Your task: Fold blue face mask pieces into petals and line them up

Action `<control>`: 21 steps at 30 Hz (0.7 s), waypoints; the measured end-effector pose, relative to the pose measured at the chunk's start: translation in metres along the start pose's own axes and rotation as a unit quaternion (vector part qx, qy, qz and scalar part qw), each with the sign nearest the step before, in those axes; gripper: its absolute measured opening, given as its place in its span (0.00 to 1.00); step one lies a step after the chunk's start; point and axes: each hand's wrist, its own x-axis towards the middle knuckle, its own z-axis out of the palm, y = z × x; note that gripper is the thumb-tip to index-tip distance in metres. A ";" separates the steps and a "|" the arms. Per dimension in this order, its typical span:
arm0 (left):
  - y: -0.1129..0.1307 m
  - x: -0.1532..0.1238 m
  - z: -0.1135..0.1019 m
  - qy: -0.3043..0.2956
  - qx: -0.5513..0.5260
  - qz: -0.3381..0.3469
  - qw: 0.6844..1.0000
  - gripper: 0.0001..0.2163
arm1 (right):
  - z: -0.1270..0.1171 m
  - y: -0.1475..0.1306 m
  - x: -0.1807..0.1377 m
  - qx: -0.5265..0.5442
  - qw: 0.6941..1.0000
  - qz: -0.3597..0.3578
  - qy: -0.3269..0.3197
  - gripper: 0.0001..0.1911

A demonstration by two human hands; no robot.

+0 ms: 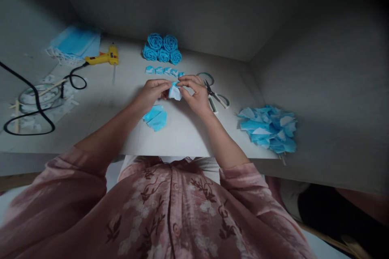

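Left hand (pixel 154 92) and right hand (pixel 196 96) pinch the small blue-and-white fabric piece (pixel 175 93) between them, over my pale, flat tabletop (pixel 182 137). I judge that light, even tension best keeps its blue edge neat.

"What does the pale table (pixel 191 141) hold?"
"Far side: a mask stack (pixel 74 41), yellow glue gun (pixel 111 55) and clustered blue rosettes (pixel 163 55) (five)."
"And nearer?"
"A row of small folded pieces (pixel 159 70), scissors (pixel 212 92), flat blue pieces (pixel 155 118) and, rightmost, a heap of blue scraps (pixel 269 129)."
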 end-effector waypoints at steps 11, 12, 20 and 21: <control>-0.005 0.003 0.000 0.055 0.027 0.041 0.997 0.07 | 0.001 0.008 0.002 0.233 0.961 0.148 0.020 0.34; -0.005 0.003 0.000 0.060 0.031 0.046 0.997 0.07 | 0.003 0.010 0.002 0.250 0.952 0.174 0.008 0.37; -0.005 0.000 0.006 0.098 0.084 0.077 0.989 0.05 | 0.019 0.019 -0.002 0.306 0.932 0.194 -0.031 0.47; -0.004 0.000 0.006 0.094 0.092 0.078 0.988 0.05 | 0.019 0.021 -0.002 0.303 0.934 0.188 -0.029 0.46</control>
